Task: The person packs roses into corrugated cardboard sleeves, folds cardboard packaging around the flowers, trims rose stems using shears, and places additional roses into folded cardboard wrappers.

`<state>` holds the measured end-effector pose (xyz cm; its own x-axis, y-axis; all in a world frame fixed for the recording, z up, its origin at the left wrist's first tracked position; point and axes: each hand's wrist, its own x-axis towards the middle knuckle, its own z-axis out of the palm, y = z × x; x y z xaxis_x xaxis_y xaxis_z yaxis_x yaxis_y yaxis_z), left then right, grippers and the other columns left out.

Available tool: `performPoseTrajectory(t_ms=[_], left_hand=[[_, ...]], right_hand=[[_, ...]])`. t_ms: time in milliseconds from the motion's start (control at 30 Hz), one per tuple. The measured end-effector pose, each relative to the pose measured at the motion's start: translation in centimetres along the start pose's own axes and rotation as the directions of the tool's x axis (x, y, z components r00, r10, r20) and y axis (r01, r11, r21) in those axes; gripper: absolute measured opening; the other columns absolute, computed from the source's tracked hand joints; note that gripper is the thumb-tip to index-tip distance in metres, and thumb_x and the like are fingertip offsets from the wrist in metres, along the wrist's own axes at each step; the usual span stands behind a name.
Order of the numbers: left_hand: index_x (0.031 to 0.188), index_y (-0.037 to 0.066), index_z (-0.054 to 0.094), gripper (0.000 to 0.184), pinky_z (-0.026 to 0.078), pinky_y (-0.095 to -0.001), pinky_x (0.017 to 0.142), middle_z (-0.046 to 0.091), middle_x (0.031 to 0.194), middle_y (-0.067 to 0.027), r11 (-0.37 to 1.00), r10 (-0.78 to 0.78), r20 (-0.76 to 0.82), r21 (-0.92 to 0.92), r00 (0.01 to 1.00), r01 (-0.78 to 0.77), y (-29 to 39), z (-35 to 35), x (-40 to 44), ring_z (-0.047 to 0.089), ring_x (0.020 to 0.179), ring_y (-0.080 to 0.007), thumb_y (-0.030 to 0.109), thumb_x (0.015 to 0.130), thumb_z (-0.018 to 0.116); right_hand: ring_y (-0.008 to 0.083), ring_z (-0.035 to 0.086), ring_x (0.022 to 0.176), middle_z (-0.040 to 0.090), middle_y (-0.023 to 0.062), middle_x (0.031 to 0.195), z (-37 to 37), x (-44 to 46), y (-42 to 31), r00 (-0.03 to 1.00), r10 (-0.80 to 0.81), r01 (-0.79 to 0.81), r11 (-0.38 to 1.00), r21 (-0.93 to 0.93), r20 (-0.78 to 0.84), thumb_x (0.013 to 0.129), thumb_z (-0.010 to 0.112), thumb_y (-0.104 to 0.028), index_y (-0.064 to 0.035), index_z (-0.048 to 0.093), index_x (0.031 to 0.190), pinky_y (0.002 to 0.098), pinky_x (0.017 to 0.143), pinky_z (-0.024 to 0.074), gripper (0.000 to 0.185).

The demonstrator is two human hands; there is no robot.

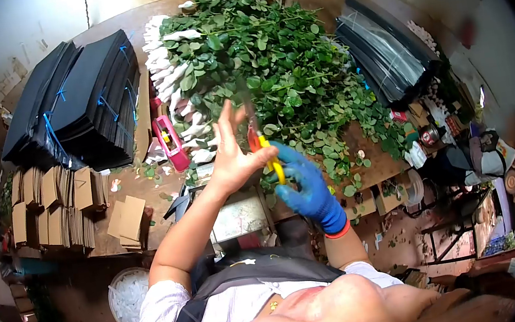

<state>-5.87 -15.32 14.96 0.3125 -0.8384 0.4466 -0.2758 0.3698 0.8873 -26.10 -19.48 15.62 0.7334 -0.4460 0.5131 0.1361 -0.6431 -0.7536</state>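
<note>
Scissors [267, 153] with yellow and red handles are in front of my chest, their blurred blades pointing up toward the leaves. My right hand [307, 188], in a blue glove with a red cuff, curls around the yellow handle. Beside it my bare left hand [234, 159] has its fingers spread, and its thumb lies against or just over the handles. Beyond both hands is a large pile of green leafy stems [284, 71]. White-wrapped heads [170, 74] line the pile's left side.
Black stacked sheets [86, 86] tied with blue string stand at the left, more black sheets [387, 50] at the right. Folded cardboard [53, 206] and a pink holder [169, 144] lie left of my hands. A white basket [120, 305] is on the floor. Another person [484, 159] is at the right.
</note>
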Motion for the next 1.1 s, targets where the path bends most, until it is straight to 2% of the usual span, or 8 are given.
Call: performPoseTrajectory(t_ms=[67,167,267,500,700,900,1033,1100], left_hand=[[0.153,0.0,0.03,0.082,0.047,-0.0362,0.099,0.058,0.132,-0.0149,0.915,-0.179,0.109,-0.348,0.978,0.206,0.0,-0.3,0.2,0.055,0.125,-0.0229,0.03,0.091,0.075],[0.116,0.0,0.061,0.03,0.051,-0.0321,0.089,0.071,0.106,-0.0114,0.815,-0.251,0.021,-0.535,0.968,0.223,-3.1,-0.6,0.8,0.067,0.098,-0.0177,0.027,0.101,0.058],[0.093,0.003,0.056,0.033,0.054,-0.0373,0.089,0.073,0.095,-0.0169,0.73,-0.353,-0.048,-0.639,0.935,0.243,-4.5,-0.5,1.0,0.07,0.092,-0.0246,0.032,0.107,0.045],[0.11,-0.002,0.059,0.036,0.041,-0.0374,0.104,0.072,0.112,-0.0159,0.939,-0.092,0.042,-0.328,0.995,0.101,-5.3,0.5,0.9,0.064,0.112,-0.0245,0.027,0.109,0.037],[0.13,0.0,0.044,0.033,0.027,-0.0434,0.118,0.059,0.133,-0.0209,0.957,-0.032,0.181,-0.278,0.983,0.082,-7.1,-1.3,1.7,0.049,0.134,-0.0306,0.025,0.11,0.036],[0.137,-0.003,0.041,0.068,0.039,-0.048,0.109,0.04,0.146,-0.0308,0.748,-0.157,0.1,0.662,0.982,0.053,-10.5,-6.0,-0.6,0.047,0.132,-0.0428,0.048,0.097,0.061],[0.096,0.002,0.064,0.058,0.053,-0.0528,0.078,0.068,0.085,-0.0193,0.536,-0.724,0.307,0.814,0.618,0.223,-9.9,-6.7,-1.6,0.068,0.088,-0.0405,0.059,0.095,0.054],[0.09,0.003,0.063,0.056,0.054,-0.0517,0.067,0.068,0.078,-0.0183,0.591,-0.465,0.31,0.806,0.829,0.03,-11.1,-6.4,-2.6,0.069,0.077,-0.0388,0.058,0.096,0.054]], right_hand=[[0.037,0.05,0.134,0.051,0.0225,0.145,0.5,1.1,0.2,0.999,-0.027,0.031,0.996,-0.085,0.046,0.083,0.067,-0.011,-0.0022,0.067,0.117,0.0452,0.112,0.0393,0.035],[0.0308,0.056,0.127,0.055,0.0181,0.141,1.6,1.7,2.2,0.996,0.084,-0.081,0.994,0.067,-0.034,0.088,0.066,-0.012,-0.0011,0.062,0.125,0.0418,0.108,0.0438,0.039],[0.0187,0.059,0.119,0.06,0.0115,0.131,1.3,2.8,2.9,0.892,0.451,-0.364,0.728,0.581,-0.006,0.095,0.065,-0.017,0.0021,0.051,0.138,0.0356,0.102,0.0492,0.049],[0.0158,0.059,0.109,0.062,0.008,0.123,2.4,5.2,5.4,0.802,0.518,-0.537,0.843,-0.02,0.297,0.086,0.077,-0.016,-0.0003,0.051,0.136,0.0326,0.097,0.0484,0.059],[0.0166,0.057,0.117,0.06,0.0082,0.132,4.3,6.4,11.0,0.821,0.439,-0.566,0.709,0.42,0.366,0.087,0.076,-0.015,-0.0015,0.049,0.139,0.0323,0.103,0.0451,0.06],[0.0258,0.07,0.096,0.07,0.0126,0.113,-1.8,13.7,15.3,0.91,0.376,-0.256,0.841,-0.477,0.174,0.087,0.071,-0.038,-0.011,0.059,0.13,0.0375,0.085,0.0552,0.052],[0.0336,0.07,0.093,0.071,0.0156,0.107,-6.0,21.2,19.7,0.824,0.563,-0.279,0.508,-0.815,0.069,0.08,0.064,-0.066,-0.0109,0.062,0.118,0.0431,0.083,0.0552,0.068],[0.0344,0.07,0.093,0.071,0.0168,0.104,-7.2,23.5,23.0,0.876,0.48,-0.191,0.443,-0.876,0.052,0.079,0.061,-0.071,-0.0087,0.064,0.113,0.0436,0.083,0.0552,0.071]])
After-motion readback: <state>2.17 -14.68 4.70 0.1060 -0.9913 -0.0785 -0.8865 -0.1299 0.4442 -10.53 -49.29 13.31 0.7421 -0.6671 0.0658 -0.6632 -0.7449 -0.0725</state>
